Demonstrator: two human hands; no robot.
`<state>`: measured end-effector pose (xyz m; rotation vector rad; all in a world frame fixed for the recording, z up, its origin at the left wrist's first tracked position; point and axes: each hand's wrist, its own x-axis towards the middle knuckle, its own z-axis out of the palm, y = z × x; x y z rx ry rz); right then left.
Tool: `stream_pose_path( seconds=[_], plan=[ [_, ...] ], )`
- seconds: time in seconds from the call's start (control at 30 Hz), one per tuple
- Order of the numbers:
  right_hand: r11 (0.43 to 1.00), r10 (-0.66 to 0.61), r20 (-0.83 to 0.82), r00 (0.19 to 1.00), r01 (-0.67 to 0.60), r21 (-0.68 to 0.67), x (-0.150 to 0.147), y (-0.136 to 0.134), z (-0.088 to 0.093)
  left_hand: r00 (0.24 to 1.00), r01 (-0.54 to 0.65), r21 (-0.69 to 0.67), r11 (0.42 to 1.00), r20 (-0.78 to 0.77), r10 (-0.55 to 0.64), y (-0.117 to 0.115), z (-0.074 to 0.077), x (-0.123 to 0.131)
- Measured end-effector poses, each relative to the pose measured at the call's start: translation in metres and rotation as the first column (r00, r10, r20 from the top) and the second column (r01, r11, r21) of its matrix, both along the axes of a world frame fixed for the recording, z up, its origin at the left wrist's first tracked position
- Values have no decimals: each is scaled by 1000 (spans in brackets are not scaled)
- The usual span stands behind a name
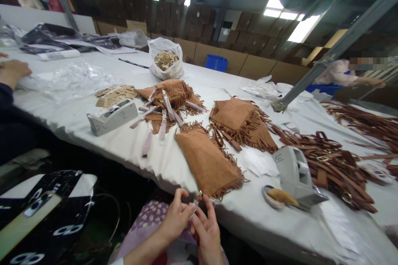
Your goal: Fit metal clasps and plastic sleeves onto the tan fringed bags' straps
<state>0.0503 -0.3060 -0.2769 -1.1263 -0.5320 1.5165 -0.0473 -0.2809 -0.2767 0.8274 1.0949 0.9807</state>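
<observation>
A brown fringed suede pouch [209,160] lies flat at the table's front edge, its zipper-pull end hanging toward me. Just below that corner, my left hand [178,215] is closed in a pinch on a small piece of clear plastic film [195,204]. Close beside it, my right hand [205,225] has its thumb by the same film, while its index finger reaches up to the zipper pull [200,194]. What else the right fingers hold is hidden. Behind the pouch lie another fringed bag [239,118] and a pile of fringed pieces with wrapped straps [169,99].
A grey tape dispenser [113,116] stands at left, another [295,178] at right near a tape roll [273,197]. Brown straps [338,169] are heaped on the right. A white bag [166,58] of scraps stands behind. Another person's hand [14,70] is at far left.
</observation>
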Motion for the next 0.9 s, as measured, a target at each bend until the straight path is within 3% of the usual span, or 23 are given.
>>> stream_pose_path(
  seconds=[0.1, 0.17, 0.27, 0.37, 0.47, 0.57, 0.63, 0.73, 0.8, 0.9],
  plan=[
    [998, 60, -122, 991, -62, -6, 2, 1, 14, 969, 85, -104, 991, 239, -59, 2, 1, -5],
    [994, 102, -214, 971, -108, -17, 6, 3, 23, 910, 189, -175, 966, 401, -105, 2, 5, -12],
    [988, 123, -335, 934, -146, -44, 11, 7, 29, 759, 356, -229, 906, 637, -137, 0, 9, -21],
    [988, 111, -377, 919, -141, -54, 11, 13, 33, 614, 430, -245, 869, 785, -82, -2, 11, -26],
    [976, 206, -234, 950, -217, -23, 10, 17, 40, 569, 403, -250, 880, 822, -28, 2, 13, -30],
    [927, 372, 165, 913, -374, -22, 23, 18, 53, 646, 303, -250, 920, 764, -5, 12, 15, -39],
    [934, 336, 433, 837, -354, -41, 42, 23, 61, 753, 294, -245, 924, 654, -66, 18, 17, -46],
    [989, 86, 708, 701, -145, 23, 81, 44, 65, 887, 323, -251, 913, 416, -199, 23, 18, -53],
    [989, -92, 858, 505, -57, 140, 105, 65, 57, 936, 282, -254, 925, 286, -207, 21, 16, -57],
    [952, -253, 955, 154, -134, 274, 123, 94, 32, 966, 235, -220, 947, 158, -203, 13, 12, -66]
  ],
)
